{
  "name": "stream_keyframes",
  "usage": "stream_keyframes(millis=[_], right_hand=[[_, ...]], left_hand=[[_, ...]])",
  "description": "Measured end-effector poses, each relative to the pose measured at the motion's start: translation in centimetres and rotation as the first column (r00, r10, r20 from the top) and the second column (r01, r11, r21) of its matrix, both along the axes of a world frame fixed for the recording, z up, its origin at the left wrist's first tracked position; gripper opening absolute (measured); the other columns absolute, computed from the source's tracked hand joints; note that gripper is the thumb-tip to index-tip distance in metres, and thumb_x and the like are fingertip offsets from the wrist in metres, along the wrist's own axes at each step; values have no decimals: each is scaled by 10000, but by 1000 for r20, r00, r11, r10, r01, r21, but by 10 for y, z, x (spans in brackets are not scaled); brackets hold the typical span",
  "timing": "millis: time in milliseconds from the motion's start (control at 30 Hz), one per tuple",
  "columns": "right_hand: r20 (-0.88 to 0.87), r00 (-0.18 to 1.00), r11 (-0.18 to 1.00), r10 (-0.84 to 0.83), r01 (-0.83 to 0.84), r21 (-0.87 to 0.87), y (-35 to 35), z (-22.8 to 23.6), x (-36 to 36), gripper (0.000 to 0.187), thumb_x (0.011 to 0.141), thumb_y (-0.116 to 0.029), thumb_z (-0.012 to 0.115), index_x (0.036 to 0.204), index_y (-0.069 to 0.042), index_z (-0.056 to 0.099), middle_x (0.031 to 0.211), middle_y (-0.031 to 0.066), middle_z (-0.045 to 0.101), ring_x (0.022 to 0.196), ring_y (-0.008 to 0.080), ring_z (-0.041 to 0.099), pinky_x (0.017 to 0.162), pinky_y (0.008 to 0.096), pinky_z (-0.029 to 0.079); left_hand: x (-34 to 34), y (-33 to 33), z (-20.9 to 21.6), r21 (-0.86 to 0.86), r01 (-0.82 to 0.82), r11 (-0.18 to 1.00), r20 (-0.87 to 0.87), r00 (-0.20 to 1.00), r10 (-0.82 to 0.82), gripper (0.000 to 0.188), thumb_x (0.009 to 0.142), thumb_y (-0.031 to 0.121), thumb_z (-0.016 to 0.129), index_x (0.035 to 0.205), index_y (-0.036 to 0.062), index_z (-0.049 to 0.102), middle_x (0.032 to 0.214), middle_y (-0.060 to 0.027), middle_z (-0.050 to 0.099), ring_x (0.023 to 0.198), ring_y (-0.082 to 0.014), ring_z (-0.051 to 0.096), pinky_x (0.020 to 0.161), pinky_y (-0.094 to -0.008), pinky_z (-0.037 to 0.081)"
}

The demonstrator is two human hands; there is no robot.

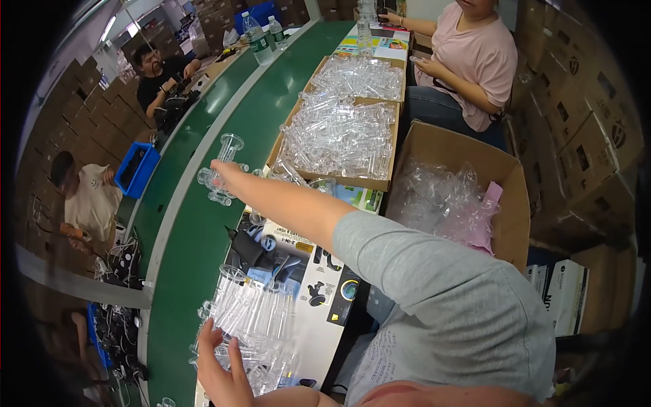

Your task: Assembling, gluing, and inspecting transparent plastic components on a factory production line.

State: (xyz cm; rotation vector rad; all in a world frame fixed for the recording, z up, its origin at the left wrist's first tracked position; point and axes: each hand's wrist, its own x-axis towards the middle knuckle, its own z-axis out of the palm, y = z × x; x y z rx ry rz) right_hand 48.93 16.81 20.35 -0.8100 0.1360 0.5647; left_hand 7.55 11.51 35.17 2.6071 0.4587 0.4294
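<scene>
My right hand [229,175] reaches far over the green belt and is closed around a clear plastic tube piece [230,144] with flared ends. Other clear tubular parts [220,197] show around its fingers; whether they form one piece I cannot tell. At the lower left, my left hand [227,370] has its fingers apart, beside a pile of clear plastic tubes [254,305] lying on a printed carton sheet. The left fingertips are close to the tubes; nothing is visibly held.
Two shallow cardboard trays [390,184] of clear tubes stand ahead. An open carton [505,224] holds clear bags and pink film. Water bottles [256,41] stand on the green conveyor belt [180,292]. A co-worker in pink [475,61] sits ahead right; others work across the belt near a blue bin [137,168].
</scene>
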Motion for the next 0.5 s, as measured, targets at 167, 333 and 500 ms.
stream_keyframes(millis=[167,333,500], right_hand=[[-104,994,999,-38,39,9,11,-6,4,360,705,-199,673,984,-28,523,936,91,496,684,213,563,541,301,510],[-45,999,994,-10,15,107,12,22,-14,300,728,-187,656,956,-39,529,863,96,574,665,188,583,500,288,497],[184,925,861,333,-378,341,-3,79,-72,307,788,-185,598,1046,-63,485,902,113,610,692,186,615,499,267,480]], left_hand=[[2,2,-4,-4,17,1000,-23,1000,-17,348,867,84,571,1208,33,520,991,-171,635,901,-255,612,822,-352,448],[9,4,-3,40,46,998,41,998,-48,351,880,94,560,1222,29,513,1090,-165,607,1036,-279,567,915,-364,399],[7,29,-8,63,-123,990,383,919,90,488,928,185,509,1371,35,365,1408,-139,376,1315,-250,335,1067,-373,253]])
